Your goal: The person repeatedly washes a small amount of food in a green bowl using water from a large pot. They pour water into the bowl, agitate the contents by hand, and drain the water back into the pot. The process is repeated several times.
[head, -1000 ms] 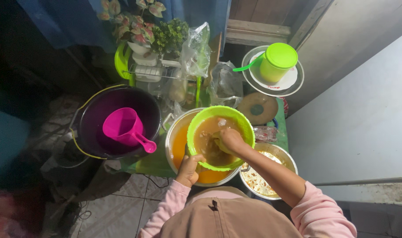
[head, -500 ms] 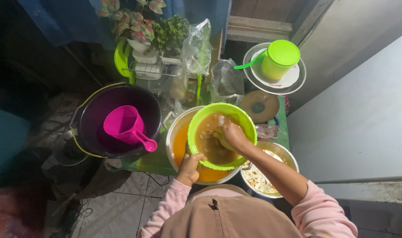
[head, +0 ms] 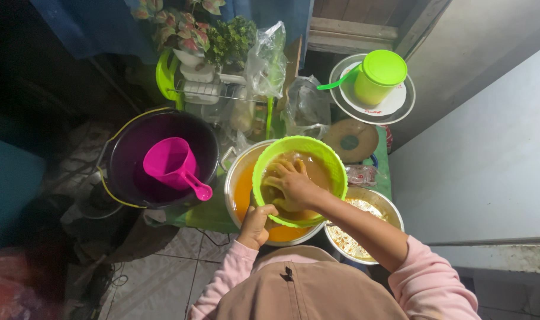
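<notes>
Strainer: the round lime-green plastic strainer bowl, at frame centre, is sitting in the metal pot of orange liquid.
Left hand: its grip is closing on the strainer's near rim; keeping it level is advisable.
Right hand: fingers are spreading open, pressing brown pulp, holding nothing.

Right hand fingertips under brown liquid

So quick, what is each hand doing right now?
Left hand: fingers closed on the rim of the green strainer bowl.
Right hand: fingers spread open, pressing into the brown pulp inside.
</notes>
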